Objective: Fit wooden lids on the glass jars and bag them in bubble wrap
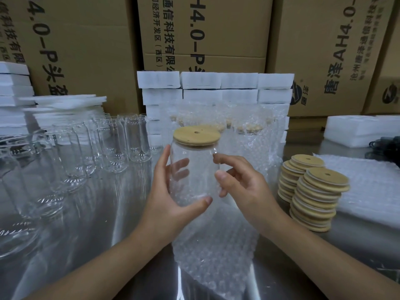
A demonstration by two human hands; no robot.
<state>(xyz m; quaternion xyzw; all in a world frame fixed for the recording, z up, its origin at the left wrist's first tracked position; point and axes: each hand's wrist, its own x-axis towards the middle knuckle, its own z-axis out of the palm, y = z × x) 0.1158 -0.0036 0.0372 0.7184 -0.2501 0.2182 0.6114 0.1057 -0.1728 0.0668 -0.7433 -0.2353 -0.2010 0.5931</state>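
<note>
One clear cylindrical glass jar [194,169], holed round wooden lid [196,135] fitted, over a dimpled bubble-wrap bag [214,245]; left hand [171,191] clasps it, right hand [244,187] fingertips curled at its side, grip unclear; two lid stacks [318,200] nearby.

Shiny metal table [97,224]: glass jars [134,139] crowd the left, a bubble wrap bag [216,256] lies flat centre, two wooden lid stacks [318,195] sit right, and seemingly bagged jars [249,131] stand behind.

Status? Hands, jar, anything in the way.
Left hand grips jar, wooden lid on. Right hand at jar's side, fingertips touching, grip unclear. Not yet bagged; bubble wrap lies beneath, nothing between.
</note>
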